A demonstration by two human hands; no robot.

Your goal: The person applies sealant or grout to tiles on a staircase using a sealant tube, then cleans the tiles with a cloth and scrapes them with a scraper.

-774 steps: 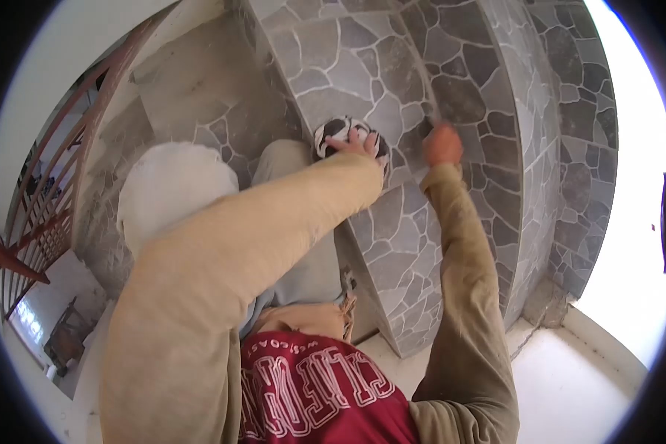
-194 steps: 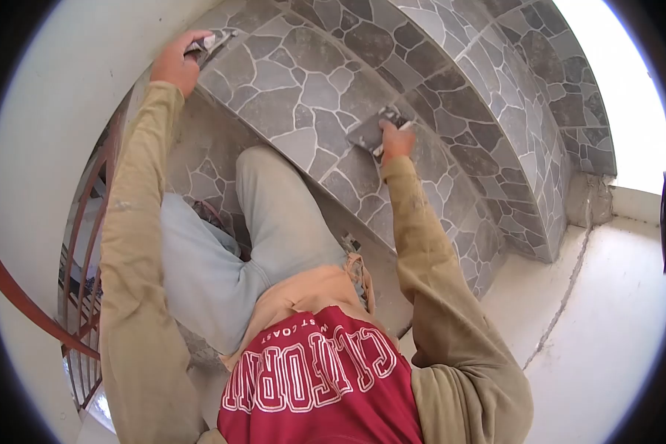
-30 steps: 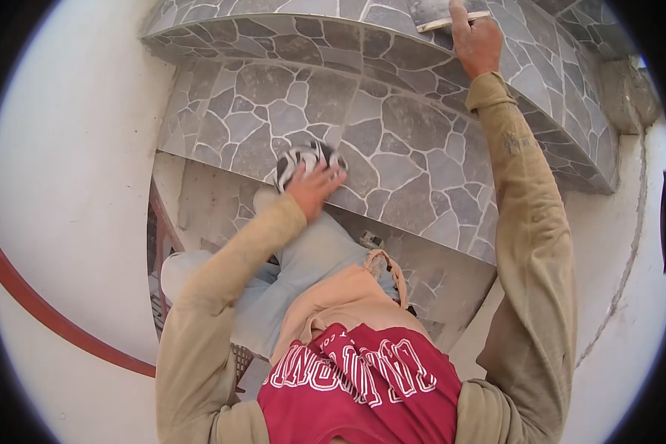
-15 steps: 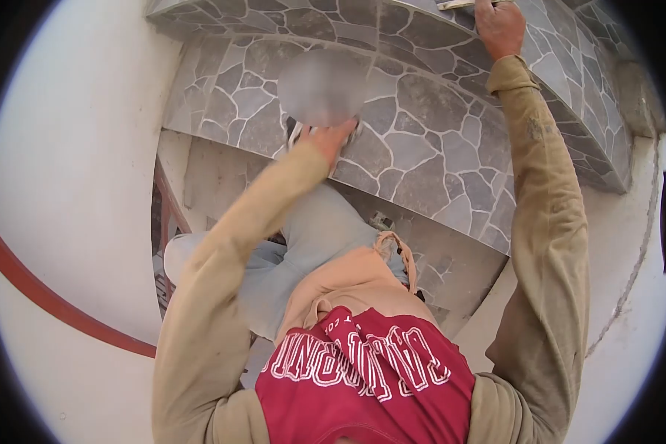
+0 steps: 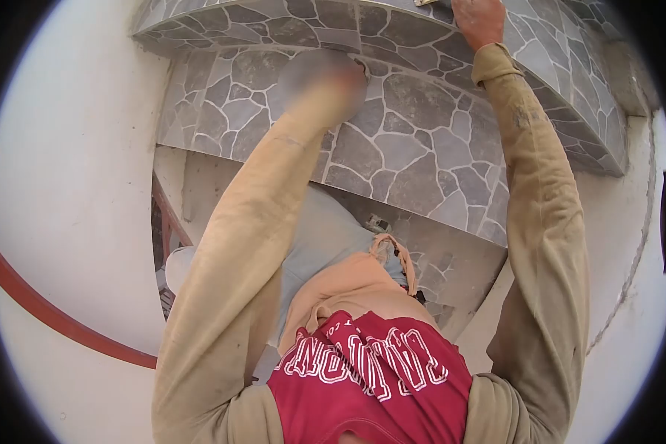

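My left hand [image 5: 344,80] is over the lower stone-patterned step [image 5: 414,159], close to the riser behind it. A round blurred patch covers most of its fingers, and what they hold, if anything, is hidden; something small and dark shows just beside them. Up at the top edge, my right hand [image 5: 481,21] is closed at the upper stone-patterned ledge [image 5: 540,52]. A thin, flat, light-coloured object [image 5: 425,2] sticks out to its left, mostly cut off by the frame.
White walls [image 5: 74,148] stand at both sides, with a curved red band [image 5: 59,322] at the left. Below the step's edge are my grey-trousered leg [image 5: 322,229], an orange cloth [image 5: 355,285] at my waist and a lower stone-patterned surface [image 5: 436,274].
My left hand has moved up and slightly right, further over the step into the blurred patch. My right hand and its flat object have shifted a little left and up.
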